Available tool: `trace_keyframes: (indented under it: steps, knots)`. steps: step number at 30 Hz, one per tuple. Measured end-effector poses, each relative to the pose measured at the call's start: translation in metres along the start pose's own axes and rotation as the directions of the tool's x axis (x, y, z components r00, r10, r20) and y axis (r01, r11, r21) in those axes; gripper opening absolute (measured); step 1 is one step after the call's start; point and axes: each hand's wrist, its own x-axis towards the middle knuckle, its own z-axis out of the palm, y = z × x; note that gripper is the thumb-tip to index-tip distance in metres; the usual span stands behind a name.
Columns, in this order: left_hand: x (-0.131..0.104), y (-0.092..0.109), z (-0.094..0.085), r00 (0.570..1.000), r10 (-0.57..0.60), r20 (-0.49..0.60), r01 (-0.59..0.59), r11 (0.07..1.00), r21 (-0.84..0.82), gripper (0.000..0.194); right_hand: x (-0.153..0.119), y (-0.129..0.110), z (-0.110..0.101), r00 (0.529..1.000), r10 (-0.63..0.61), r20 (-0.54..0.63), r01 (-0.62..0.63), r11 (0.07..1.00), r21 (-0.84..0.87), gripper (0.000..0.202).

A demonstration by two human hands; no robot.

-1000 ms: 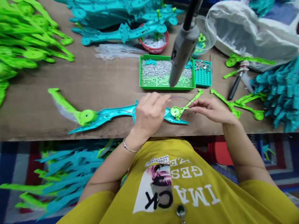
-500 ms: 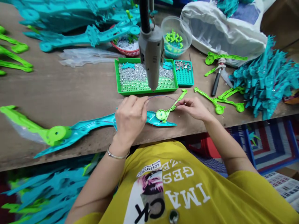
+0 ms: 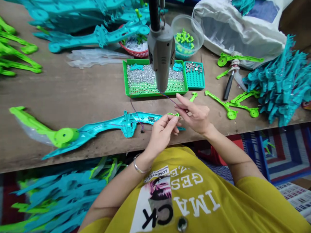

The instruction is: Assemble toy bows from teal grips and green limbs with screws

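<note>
Pinching wire (image 3: 167,96) before a "LOSEMYSELF" shirt (image 3: 187,187) is the right hand (image 3: 195,115), left grip (image 3: 163,131) unclear.

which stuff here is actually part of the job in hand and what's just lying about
Apparently part of it:
- thin wires, pinched in the right hand
- long turquoise frame
- green arm at its end

Seemingly lying about:
- black-handled tool
- white sack
- translucent strips
</note>
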Motion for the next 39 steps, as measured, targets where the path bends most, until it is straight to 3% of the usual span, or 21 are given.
trace_keyframes:
  steps: [4,8,11,19,22,25,27,30,35,39]
  knots:
    - [0.005,-0.006,-0.004,0.999,-0.05,-0.013,0.049,0.997,-0.053,0.036,-0.002,0.0,-0.01,0.996,0.084,-0.01,-0.08,0.975,0.208,0.043]
    - [0.005,-0.009,0.003,0.994,-0.099,0.041,0.104,0.985,-0.136,0.039,-0.011,0.003,-0.02,0.989,0.022,0.147,-0.079,0.916,0.394,0.067]
    - [0.009,-0.013,0.012,0.993,-0.117,0.027,0.12,0.968,-0.219,0.043,-0.018,0.007,-0.019,0.973,-0.005,0.231,-0.091,0.911,0.403,0.077]
    - [0.018,-0.016,0.018,0.993,-0.106,-0.045,0.089,0.954,-0.287,0.035,-0.024,0.001,-0.01,0.963,-0.117,0.242,0.033,0.946,0.324,0.076]
    - [0.019,-0.014,0.015,0.99,-0.075,-0.12,0.055,0.985,-0.163,0.03,-0.022,0.003,-0.012,0.984,-0.055,0.168,-0.014,0.924,0.382,0.071]
    - [0.018,-0.013,0.011,0.982,0.048,-0.181,-0.031,0.995,0.092,0.024,-0.018,0.011,-0.017,0.985,0.138,0.101,-0.169,0.87,0.463,0.054]
    - [0.017,-0.013,0.008,0.973,0.154,-0.173,-0.106,0.96,0.258,0.019,-0.013,0.016,-0.019,0.953,0.213,0.214,-0.296,0.803,0.518,0.046]
    - [0.016,-0.013,0.003,0.955,0.279,-0.1,-0.205,0.865,0.458,0.014,-0.008,0.019,-0.019,0.901,0.203,0.384,-0.403,0.721,0.565,0.053]
    - [0.016,-0.01,-0.003,0.955,0.298,-0.012,-0.226,0.748,0.624,0.009,-0.001,0.016,-0.013,0.893,0.195,0.406,-0.392,0.78,0.488,0.055]
    - [0.016,-0.013,-0.005,0.954,0.299,0.022,-0.229,0.679,0.698,0.008,0.001,0.012,-0.012,0.907,0.136,0.398,-0.299,0.875,0.381,0.055]
